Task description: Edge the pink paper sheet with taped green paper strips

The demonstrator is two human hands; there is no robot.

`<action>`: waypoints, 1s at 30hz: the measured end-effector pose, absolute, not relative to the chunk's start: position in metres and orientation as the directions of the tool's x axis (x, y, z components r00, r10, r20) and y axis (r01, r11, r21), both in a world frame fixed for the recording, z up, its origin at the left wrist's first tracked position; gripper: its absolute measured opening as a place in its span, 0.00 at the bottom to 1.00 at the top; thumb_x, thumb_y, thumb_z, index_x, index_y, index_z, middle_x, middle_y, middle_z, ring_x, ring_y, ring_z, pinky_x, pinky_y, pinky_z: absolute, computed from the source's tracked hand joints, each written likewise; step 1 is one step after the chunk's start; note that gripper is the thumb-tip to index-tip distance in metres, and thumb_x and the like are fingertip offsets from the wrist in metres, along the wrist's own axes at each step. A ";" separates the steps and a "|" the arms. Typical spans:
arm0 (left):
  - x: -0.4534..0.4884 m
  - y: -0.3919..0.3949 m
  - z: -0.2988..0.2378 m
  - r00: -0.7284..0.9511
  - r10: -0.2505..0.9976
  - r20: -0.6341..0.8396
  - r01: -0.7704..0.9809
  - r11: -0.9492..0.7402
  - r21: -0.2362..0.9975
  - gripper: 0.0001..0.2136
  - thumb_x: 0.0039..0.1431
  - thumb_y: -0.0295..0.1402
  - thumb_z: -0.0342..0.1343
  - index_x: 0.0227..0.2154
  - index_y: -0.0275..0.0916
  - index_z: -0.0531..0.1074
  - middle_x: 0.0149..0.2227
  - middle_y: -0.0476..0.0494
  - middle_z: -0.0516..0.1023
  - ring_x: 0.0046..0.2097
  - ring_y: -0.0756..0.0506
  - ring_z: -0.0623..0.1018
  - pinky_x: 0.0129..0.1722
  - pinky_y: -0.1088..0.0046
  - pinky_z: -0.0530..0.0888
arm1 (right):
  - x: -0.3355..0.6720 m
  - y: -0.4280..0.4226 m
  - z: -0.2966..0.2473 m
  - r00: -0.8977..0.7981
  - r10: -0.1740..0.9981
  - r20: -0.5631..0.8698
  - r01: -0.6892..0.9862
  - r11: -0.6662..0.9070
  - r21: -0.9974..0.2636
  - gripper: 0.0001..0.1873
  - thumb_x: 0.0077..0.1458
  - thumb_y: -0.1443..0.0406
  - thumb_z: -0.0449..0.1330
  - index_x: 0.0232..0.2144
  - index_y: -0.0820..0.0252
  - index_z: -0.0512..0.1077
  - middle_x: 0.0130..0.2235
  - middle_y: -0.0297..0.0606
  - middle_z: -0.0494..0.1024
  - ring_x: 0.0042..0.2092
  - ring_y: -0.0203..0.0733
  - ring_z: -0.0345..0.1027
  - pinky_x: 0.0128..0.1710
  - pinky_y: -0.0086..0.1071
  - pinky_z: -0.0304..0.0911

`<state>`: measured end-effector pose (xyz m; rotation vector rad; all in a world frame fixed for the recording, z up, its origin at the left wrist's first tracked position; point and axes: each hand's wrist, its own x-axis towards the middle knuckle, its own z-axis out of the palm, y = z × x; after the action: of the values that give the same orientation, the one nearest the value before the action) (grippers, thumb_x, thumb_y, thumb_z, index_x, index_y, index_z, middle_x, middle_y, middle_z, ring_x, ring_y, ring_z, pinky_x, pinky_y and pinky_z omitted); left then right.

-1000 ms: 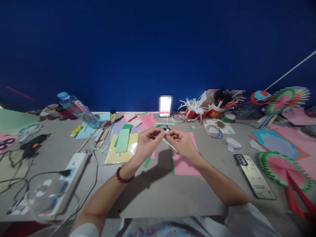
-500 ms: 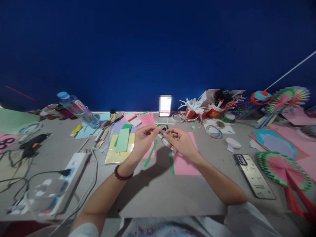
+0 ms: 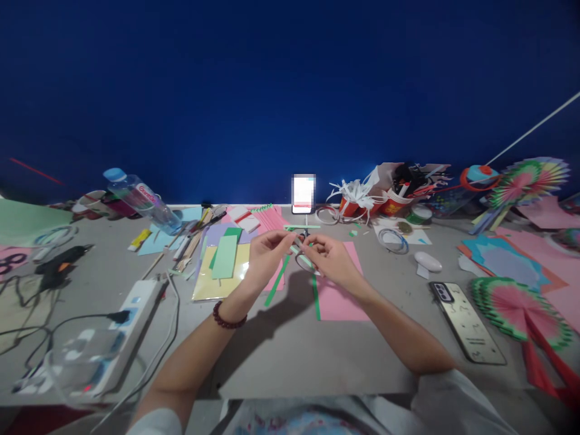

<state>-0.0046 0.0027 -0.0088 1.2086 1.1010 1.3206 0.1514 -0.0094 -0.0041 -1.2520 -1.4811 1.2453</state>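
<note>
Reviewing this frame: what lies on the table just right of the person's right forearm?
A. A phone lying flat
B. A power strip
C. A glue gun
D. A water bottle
A. The phone lies flat on the table to the right of the right forearm, while the glue gun, water bottle and power strip all sit on the left side.

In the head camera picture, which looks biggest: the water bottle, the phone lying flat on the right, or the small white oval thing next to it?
Largest to smallest as they appear:
1. Phone, though it lies nearer the camera, which may flatter it.
2. Water bottle, close behind; the order of these two is unsure.
3. White oval thing, clearly smallest.
</note>
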 end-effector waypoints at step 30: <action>0.001 -0.005 -0.004 -0.083 0.997 0.006 -0.154 -0.018 0.988 0.13 0.48 0.42 0.65 0.28 0.36 0.80 0.31 0.42 0.82 0.34 0.46 0.81 0.30 0.76 0.76 | 0.152 -0.006 -0.013 -0.138 0.979 0.147 0.277 0.181 -0.944 0.10 0.55 0.57 0.58 0.31 0.58 0.71 0.21 0.27 0.65 0.25 0.34 0.58 0.27 0.30 0.52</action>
<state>0.0009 -0.0045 -0.0044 1.0626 1.1469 1.3474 0.1518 -0.0057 -0.0129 -1.2325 -1.5843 1.0137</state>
